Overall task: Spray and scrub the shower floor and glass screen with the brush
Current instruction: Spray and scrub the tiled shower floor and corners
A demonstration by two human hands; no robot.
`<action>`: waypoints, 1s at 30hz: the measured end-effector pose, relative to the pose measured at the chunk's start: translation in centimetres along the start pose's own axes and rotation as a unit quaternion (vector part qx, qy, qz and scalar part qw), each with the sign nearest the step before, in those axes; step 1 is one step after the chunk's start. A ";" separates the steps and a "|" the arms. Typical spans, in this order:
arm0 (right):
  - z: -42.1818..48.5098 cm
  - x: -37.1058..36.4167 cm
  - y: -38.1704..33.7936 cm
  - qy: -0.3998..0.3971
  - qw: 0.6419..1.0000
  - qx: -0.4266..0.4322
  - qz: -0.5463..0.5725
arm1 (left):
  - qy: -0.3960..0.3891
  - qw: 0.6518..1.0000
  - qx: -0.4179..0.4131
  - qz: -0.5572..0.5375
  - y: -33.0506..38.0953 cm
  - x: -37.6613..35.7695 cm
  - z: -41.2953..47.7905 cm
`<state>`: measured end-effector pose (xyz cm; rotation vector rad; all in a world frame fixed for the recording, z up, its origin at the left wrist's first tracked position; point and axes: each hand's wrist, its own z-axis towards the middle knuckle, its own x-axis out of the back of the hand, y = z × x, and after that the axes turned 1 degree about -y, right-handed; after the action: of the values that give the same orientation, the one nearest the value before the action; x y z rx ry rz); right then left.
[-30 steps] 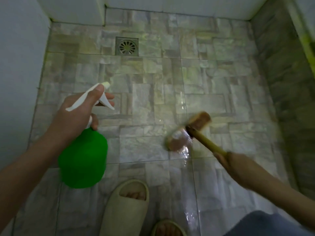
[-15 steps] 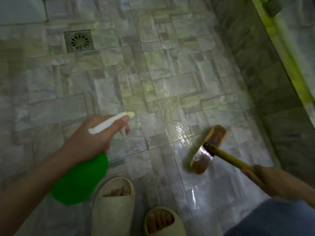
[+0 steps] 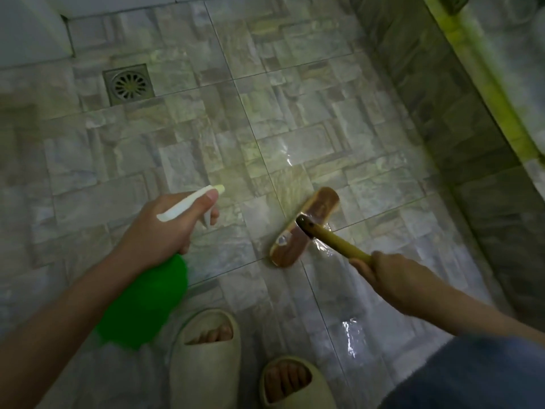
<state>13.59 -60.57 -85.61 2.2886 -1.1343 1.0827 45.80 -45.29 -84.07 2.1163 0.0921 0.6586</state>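
1. The left hand (image 3: 165,228) is shown curled round the neck of a green spray bottle (image 3: 144,305). The thumb is laid along the top of the white spray head (image 3: 188,205), and one finger is hooked at the trigger. The nozzle is directed away from the person, over the tiles and towards the brush.
2. The right hand (image 3: 395,276) is closed round the yellow handle (image 3: 336,242), with the fingers wrapped about it.
3. The brush (image 3: 306,225) is seen as a long, brown-backed head set obliquely. It lies bristles down on the shower floor (image 3: 118,160), to the right of the nozzle and beyond the slippers.
4. The floor is laid in stone-patterned tiles. A wet sheen (image 3: 348,335) is visible around the brush head and in a streak nearer the person.
5. A square metal drain (image 3: 129,84) is set at the far left, well apart from the brush and near a white wall (image 3: 29,25).
6. Two pale slippers (image 3: 203,364) are worn, toes showing. The left one lies just beside the bottle's base.
7. At the right, a darker tiled band (image 3: 460,143) is bordered by a yellow-green strip (image 3: 486,84). The surface beyond is blurred, and it cannot be told whether it is the glass screen.
8. A blue garment (image 3: 472,376) fills the lower right corner.
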 end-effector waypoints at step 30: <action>22.8 12.9 -20.1 0.036 0.986 0.160 -0.018 | 0.247 0.957 0.044 -0.145 -3.5 11.6 2.0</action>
<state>45.33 -68.71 -90.01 2.4720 -0.9435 1.4082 57.30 -41.19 -82.91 1.9220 0.7056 1.0004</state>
